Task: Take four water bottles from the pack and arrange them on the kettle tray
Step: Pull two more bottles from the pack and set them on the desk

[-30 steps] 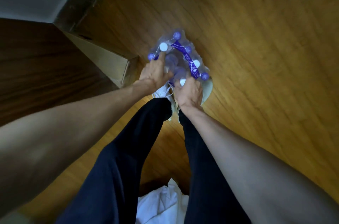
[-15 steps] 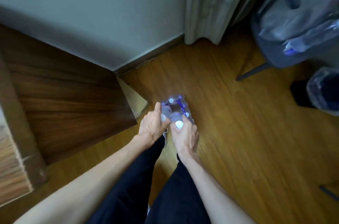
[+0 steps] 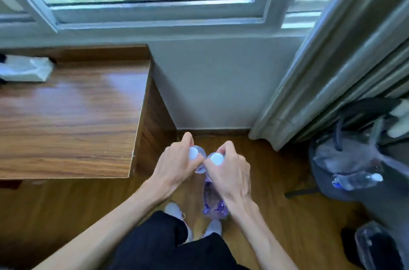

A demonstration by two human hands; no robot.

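Left hand (image 3: pixel 177 164): grip closed on left bottle (image 3: pixel 194 153), body hidden.
Right hand (image 3: pixel 230 170): grip closed on right bottle (image 3: pixel 216 158).
Bench (image 3: pixel 66 114): edge beside left hand.

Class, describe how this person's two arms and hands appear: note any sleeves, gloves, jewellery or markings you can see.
Both forearms are bare as far as the frame shows them, with no sleeve in view. The left hand and right hand wear no gloves, and no rings, watch or bracelets show. No markings are visible. Below the arms, dark trousers and white shoes appear.

Each hand, left (image 3: pixel 177 166) and right (image 3: pixel 230 172), gripped a bottle by its neck, caps touching, above the floor (image 3: pixel 276 214) beside the desk (image 3: pixel 66 119).
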